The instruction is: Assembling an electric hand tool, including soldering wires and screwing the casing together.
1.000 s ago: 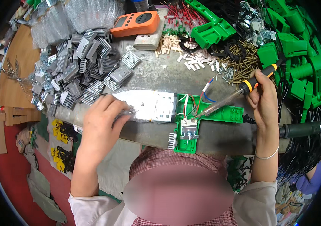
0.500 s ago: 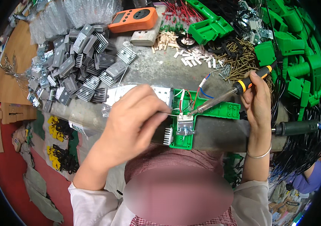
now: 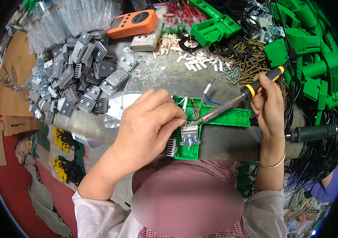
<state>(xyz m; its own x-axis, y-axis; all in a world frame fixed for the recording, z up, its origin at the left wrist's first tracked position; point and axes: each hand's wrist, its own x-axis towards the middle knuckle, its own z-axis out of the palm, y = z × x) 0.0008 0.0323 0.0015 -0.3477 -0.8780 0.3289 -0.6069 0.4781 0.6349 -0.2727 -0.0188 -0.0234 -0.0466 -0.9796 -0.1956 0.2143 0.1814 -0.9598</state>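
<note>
Left hand fingers pinch down on the green plastic housing to steady it, while right hand grips the soldering iron, tip just beside those fingertips.

A grey, worn stone-like counter runs across the middle under bright, even light. Below its front edge lies a dark red floor strewn with crumpled grey-green bags. Left of the counter sits a brown wooden board, with small brown cardboard boxes just beneath it.
</note>
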